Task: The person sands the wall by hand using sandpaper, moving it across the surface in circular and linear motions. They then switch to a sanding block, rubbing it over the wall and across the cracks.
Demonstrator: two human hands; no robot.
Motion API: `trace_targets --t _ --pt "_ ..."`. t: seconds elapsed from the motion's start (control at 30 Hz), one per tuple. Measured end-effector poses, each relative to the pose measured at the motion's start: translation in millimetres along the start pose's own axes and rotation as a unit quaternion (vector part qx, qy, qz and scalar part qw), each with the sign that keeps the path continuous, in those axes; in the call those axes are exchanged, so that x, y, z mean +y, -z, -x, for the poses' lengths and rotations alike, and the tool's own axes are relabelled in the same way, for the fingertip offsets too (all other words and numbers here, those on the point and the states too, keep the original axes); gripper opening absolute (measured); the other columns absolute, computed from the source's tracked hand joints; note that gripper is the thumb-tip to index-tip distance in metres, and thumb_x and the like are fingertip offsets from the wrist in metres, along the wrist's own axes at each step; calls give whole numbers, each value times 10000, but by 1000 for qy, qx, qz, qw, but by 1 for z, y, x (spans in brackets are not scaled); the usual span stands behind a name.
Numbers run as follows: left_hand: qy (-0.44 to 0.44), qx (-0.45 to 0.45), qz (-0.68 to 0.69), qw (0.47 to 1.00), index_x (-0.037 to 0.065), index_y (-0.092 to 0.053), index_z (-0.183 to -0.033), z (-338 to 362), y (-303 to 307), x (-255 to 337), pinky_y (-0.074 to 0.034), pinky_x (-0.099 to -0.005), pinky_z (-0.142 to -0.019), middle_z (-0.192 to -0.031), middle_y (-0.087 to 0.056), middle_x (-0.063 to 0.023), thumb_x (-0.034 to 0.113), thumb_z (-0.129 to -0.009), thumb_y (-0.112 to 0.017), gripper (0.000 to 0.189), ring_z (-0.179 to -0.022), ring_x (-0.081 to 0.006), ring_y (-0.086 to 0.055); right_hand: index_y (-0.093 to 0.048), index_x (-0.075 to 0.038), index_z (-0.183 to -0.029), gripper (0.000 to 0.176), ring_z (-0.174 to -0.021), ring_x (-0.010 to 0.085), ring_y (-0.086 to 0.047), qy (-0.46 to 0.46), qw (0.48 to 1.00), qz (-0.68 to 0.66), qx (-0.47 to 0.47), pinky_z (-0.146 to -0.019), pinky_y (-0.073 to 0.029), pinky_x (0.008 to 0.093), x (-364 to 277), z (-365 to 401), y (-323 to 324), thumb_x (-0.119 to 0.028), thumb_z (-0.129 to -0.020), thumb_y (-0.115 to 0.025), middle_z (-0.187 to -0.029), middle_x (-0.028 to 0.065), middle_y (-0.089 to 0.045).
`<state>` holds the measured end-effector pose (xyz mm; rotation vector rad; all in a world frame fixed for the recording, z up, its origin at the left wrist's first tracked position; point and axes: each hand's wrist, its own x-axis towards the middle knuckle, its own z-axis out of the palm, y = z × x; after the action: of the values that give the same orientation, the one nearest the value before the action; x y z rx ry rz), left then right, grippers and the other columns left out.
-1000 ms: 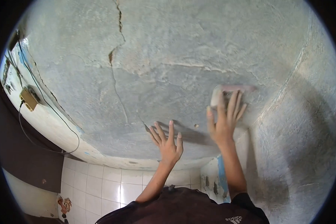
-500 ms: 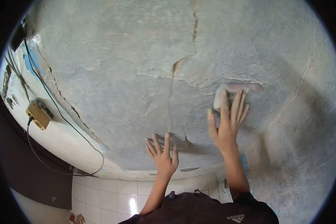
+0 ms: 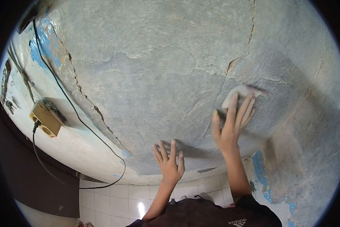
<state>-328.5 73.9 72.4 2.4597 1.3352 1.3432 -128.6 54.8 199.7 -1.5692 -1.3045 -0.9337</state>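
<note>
Currently, your right hand (image 3: 228,137) lies with long fingers spread over the near edge of a whitish, rounded object with a pinkish, tapering end (image 3: 239,90); the thumb stands apart to the left, and whether the fingers grip the piece or only press it, you cannot tell. The piece sits up against a rough grey plastered wall (image 3: 147,98), right of centre, its pinkish end pointing right and blurred. Your left hand (image 3: 170,165) is lower and well apart, empty, fingers fanned upward, tips at or very near the plaster; contact is unclear. Its shadow falls to the right. Just above the whitish piece, a dark jagged crack (image 3: 251,34) runs down the wall, widening at a chipped spot near your right fingertips. Farther left, a longer broken seam (image 3: 97,109) slants down toward the lower wall. Beyond that, on a pale strip, note a tan two-outlet socket block (image 3: 45,120) with a black plug in it; the thin black cable (image 3: 57,78) loops down and round to it. Peeling blue paint (image 3: 44,42) shows at upper left, white floor tiles (image 3: 119,200) below, and your dark shirt with a white logo (image 3: 204,213) at the bottom edge.
</note>
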Motion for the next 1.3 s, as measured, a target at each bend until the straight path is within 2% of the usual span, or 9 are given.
trace_targets --t 0.27,0.37,0.5,0.77,0.87,1.0,1.07,1.17,1.3 --pt "29 -13 22 999 64 -386 -1485 4 -3 0 -70 -668 -1113 -1583 -64 -312 219 -938 -554 592 -1422 -584 5 -305 38 -1486 739 -1443 538 -27 67 997 -16 -31 -1105 -24 693 -52 95 -47 -442 -958 -495 -1555 364 -35" --pt "30 16 31 999 159 -403 -1493 1 -6 5 -99 -686 -1099 -1582 -129 -288 249 -934 -573 591 -1413 -591 -55 -248 22 -1515 760 -1453 518 -6 46 999 -17 -17 -1114 -13 680 -45 33 -26 -464 -971 -463 -1570 338 -19" --pt "45 21 44 998 185 -385 -1503 0 -4 12 -122 -686 -1096 -1605 -105 -239 259 -937 -583 605 -1425 -574 -31 -367 -18 -1479 685 -1450 528 -22 57 998 -25 -24 -1099 -6 706 -32 -29 6 -448 -960 -486 -1554 367 -52" --pt "98 48 -23 994 180 -407 -1492 2 7 -4 -114 -689 -1093 -1592 -81 -283 171 -921 -553 590 -1426 -571 -22 -364 -42 -1490 676 -1459 500 -44 108 989 -14 -98 -1096 -30 709 -26 90 -26 -443 -962 -494 -1578 315 -70" --pt "118 88 -25 989 172 -425 -1482 -10 24 -20 -88 -683 -1096 -1579 -64 -320 135 -917 -530 576 -1427 -569 -23 -407 -32 -1465 670 -1446 531 -56 31 997 -55 -39 -1072 -42 735 -45 23 -7 -427 -937 -531 -1544 366 -118" --pt "123 108 -58 985 146 -424 -1481 -20 45 -26 -87 -656 -1113 -1591 -62 -295 167 -946 -515 544 -1441 -546 -13 -389 -26 -1474 683 -1442 541 -48 53 996 -66 -18 -1065 -48 740 -57 12 -7 -424 -938 -533 -1548 363 -102" --pt "100 125 -41 986 143 -416 -1486 -20 43 -40 -89 -654 -1115 -1598 -59 -279 175 -957 -505 537 -1444 -540 -10 -365 -9 -1479 709 -1440 546 -31 105 988 -31 -113 -1060 -47 747 -60 50 -12 -446 -943 -522 -1552 362 -73" --pt "99 147 -20 984 122 -407 -1488 -20 47 -53 -89 -661 -1111 -1600 -65 -270 175 -964 -496 534 -1441 -546 -13 -310 -10 -1505 722 -1452 521 -10 121 984 25 -130 -1093 -60 706 -53 119 -33 -452 -964 -490 -1567 340 -42" --pt "86 128 -17 988 95 -394 -1491 -10 52 -68 -95 -664 -1108 -1599 -71 -271 188 -969 -496 540 -1434 -556 -26 -292 32 -1497 737 -1456 511 -13 71 979 23 -188 -1108 -27 684 -86 56 -3 -462 -979 -465 -1556 362 -37"
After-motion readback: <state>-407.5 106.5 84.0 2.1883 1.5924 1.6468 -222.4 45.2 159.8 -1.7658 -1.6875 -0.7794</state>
